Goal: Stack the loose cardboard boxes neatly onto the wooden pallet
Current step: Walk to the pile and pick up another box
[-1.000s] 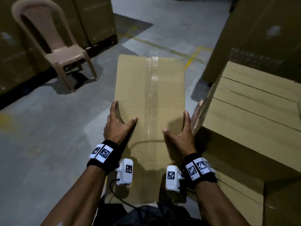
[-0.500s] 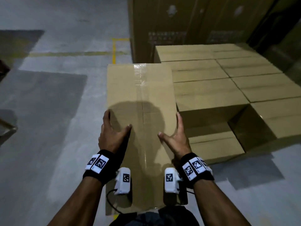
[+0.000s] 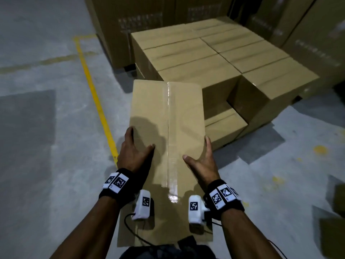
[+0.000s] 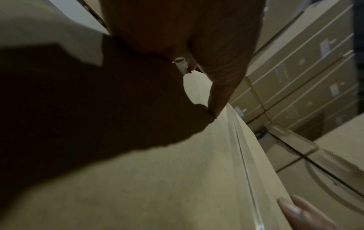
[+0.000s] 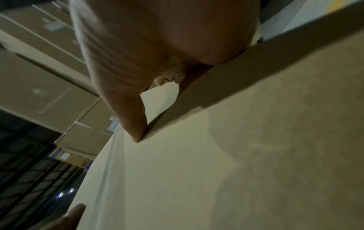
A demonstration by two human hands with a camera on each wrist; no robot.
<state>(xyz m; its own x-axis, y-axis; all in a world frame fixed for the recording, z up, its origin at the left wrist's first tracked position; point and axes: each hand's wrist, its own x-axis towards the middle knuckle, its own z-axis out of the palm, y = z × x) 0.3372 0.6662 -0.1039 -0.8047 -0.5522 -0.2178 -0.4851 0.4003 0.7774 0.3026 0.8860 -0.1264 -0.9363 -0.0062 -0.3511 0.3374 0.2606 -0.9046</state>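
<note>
Head view: my left hand (image 3: 133,154) and right hand (image 3: 202,161) clasp the taped box (image 3: 166,128) by its sides, thumbs on top — carried just short of the stack (image 3: 214,58). Most boxes look placed; one low gap remains — pallet itself hidden

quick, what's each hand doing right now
Left hand: grips the carried box by its left side.
Right hand: grips its right side.
</note>
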